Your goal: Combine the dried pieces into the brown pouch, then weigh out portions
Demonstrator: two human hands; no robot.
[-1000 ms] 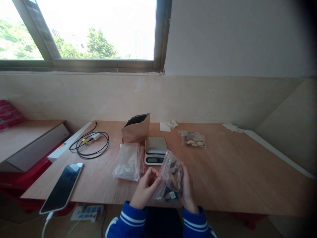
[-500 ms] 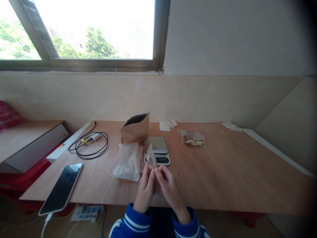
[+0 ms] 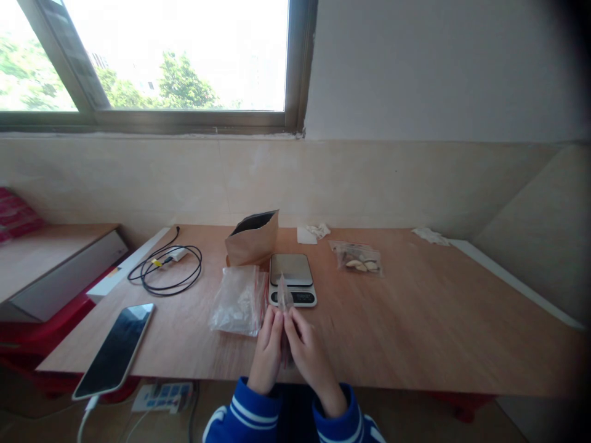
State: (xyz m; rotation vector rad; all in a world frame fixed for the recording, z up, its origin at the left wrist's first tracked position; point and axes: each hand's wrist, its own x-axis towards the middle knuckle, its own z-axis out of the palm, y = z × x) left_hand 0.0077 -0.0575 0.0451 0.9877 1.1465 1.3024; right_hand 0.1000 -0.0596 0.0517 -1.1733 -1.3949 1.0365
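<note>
The person's left hand (image 3: 266, 351) and right hand (image 3: 310, 354) meet just in front of the digital kitchen scale (image 3: 292, 269), with the fingers of both closed on a narrow clear plastic bag (image 3: 284, 301). The bag is pinched between the two hands and stands almost upright, its thin top rising in front of the scale's display in this view. Its lower part is mostly hidden by the fingers, and what it holds, if anything, is too small to tell. It does not appear to touch the scale. Left of the scale, and just beside it, lies a crumpled clear zip bag with a red seal strip (image 3: 239, 301) on the plywood tabletop (image 3: 415, 326). Behind the scale stands a kraft paper pouch (image 3: 252, 239) with a dark lining and an open top. Right of the scale lies a clear bag of pale and dark dried slices (image 3: 356, 258), and behind it is a scrap of white paper (image 3: 313, 232). Well left of the scale are a coiled black cable (image 3: 166, 271) and a smartphone (image 3: 113, 351) lying face up. Blue striped sleeves (image 3: 252, 409) cover both forearms, below the scale in view.
</note>
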